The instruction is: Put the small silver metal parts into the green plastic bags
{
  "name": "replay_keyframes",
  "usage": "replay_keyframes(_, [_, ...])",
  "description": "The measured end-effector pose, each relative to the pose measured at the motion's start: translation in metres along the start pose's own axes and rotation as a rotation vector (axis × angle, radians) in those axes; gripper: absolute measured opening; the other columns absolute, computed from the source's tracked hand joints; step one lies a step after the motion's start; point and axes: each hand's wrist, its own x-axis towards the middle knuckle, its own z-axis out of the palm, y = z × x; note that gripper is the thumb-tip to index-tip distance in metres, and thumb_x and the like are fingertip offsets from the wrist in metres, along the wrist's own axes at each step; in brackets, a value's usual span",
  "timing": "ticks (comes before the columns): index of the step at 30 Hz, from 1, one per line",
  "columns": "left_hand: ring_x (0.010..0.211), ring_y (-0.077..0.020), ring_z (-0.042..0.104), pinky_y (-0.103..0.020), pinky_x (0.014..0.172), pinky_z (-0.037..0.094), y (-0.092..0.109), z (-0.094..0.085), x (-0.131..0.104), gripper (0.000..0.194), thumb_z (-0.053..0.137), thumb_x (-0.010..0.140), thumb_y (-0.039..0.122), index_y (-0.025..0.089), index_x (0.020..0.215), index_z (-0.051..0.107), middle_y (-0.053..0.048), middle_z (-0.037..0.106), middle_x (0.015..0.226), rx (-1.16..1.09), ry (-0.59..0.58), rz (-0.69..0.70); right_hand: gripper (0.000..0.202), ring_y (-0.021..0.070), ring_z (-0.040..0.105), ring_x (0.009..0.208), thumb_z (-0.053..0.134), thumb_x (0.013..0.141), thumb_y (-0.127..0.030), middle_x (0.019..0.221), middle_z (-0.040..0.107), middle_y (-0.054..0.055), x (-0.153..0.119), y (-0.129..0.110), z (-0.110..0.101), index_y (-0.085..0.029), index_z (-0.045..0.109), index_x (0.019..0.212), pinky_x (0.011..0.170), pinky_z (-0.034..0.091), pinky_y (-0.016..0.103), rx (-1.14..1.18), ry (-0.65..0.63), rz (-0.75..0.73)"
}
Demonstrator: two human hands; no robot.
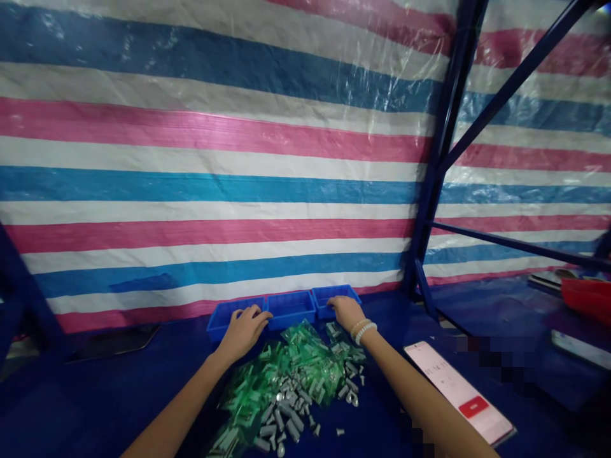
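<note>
My left hand [245, 329] is over the front right corner of the left blue bin [217, 326], fingers loosely bent and apart, with nothing visible in them. To its right is the middle blue bin [291, 308]. My right hand [347, 311], with beaded bracelets at the wrist, reaches over the right blue bin [334, 292]. Its fingers are bent together at the bin's front left, and whatever they may hold is hidden. Green-tinted plastic bags of small parts [305, 353] lie in a heap between my arms. Loose grey plugs and screws [289, 407] are scattered in front of them.
A phone [461, 388] showing a timer lies right of my right forearm. A dark flat object [114, 343] rests on the blue table [143, 388] at left. Blue frame posts [436, 159] stand before a striped plastic sheet [214, 146]. A red item [587, 299] is at far right.
</note>
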Motion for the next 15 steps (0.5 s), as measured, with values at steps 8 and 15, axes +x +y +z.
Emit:
replay_keyframes(8, [0.113,-0.0275,0.049,-0.042,0.094,0.034,0.019,-0.03,-0.014,0.041,0.049,0.09,0.02,0.027,0.131,0.051,-0.009,0.057,0.121,-0.023,0.045,-0.007,0.039,0.02,0.059,0.105,0.042,0.087,0.0,0.117,0.062,0.012,-0.03,-0.025,-0.022,-0.014,0.06,0.12,0.091,0.044,0.029,0.15,0.1,-0.145])
replay_keyframes(15, [0.091,-0.0223,0.054,-0.036,0.085,0.035,0.103,-0.062,-0.052,0.026,0.079,0.064,0.034,0.024,0.084,0.065,0.0,0.059,0.094,-0.325,-0.303,0.353,0.019,0.0194,0.057,0.081,0.051,0.085,-0.006,0.083,0.066,0.003,-0.09,-0.082,-0.019,-0.019,0.063,0.093,0.079,0.044,0.033,0.463,0.21,-0.479])
